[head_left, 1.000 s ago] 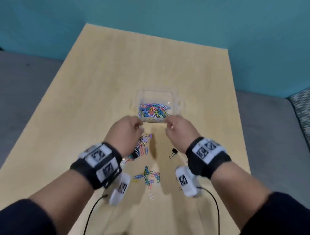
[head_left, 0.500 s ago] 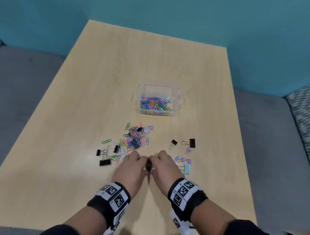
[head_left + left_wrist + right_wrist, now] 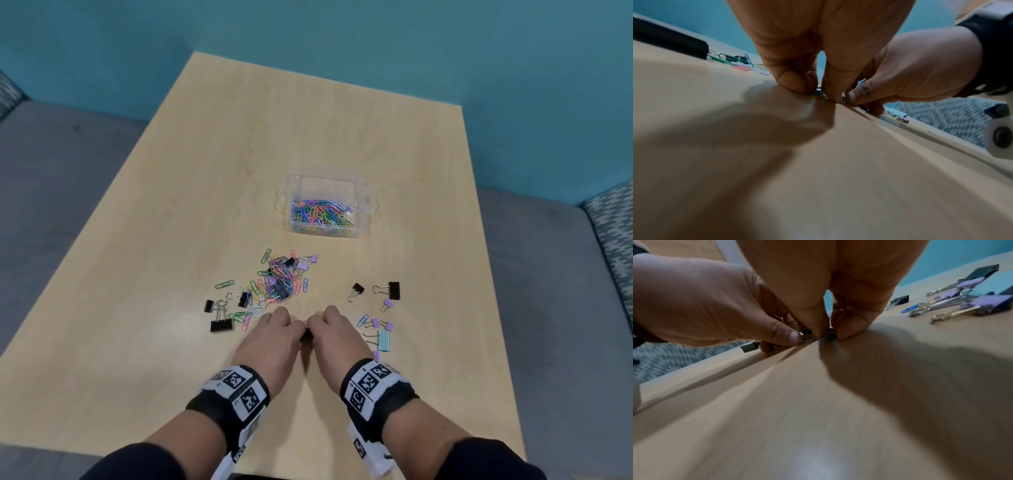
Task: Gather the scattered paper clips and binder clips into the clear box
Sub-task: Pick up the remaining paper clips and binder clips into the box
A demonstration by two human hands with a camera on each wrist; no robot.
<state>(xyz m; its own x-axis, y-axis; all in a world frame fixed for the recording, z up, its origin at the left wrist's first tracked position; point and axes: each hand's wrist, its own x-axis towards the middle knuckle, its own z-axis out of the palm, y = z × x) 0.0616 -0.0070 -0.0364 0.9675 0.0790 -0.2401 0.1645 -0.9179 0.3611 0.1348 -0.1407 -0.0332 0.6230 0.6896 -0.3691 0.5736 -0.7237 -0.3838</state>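
The clear box point(image 3: 363, 205) stands mid-table with several coloured paper clips point(image 3: 320, 214) inside. Nearer me lies a loose pile of paper clips and small binder clips point(image 3: 279, 279). My left hand point(image 3: 291, 329) and right hand point(image 3: 318, 325) sit side by side on the table just in front of the pile, knuckles up, fingers curled down. In the left wrist view the left hand point(image 3: 813, 87) pinches a few small clips point(image 3: 819, 94) against the tabletop. In the right wrist view the right hand point(image 3: 828, 331) pinches clips point(image 3: 830, 335) too, touching the left hand point(image 3: 715, 305).
Black binder clips point(image 3: 221, 320) lie left of my hands; more black ones point(image 3: 392, 289) lie to the right. Purple binder clips point(image 3: 380, 322) and a light blue one point(image 3: 384, 340) sit beside my right wrist. The wooden table point(image 3: 239, 154) ends close behind my wrists; grey seating surrounds it.
A second ago both hands were up at the box rim. They drew back toward me, came down together on the table, and have since stayed there with fingers closed on clips.
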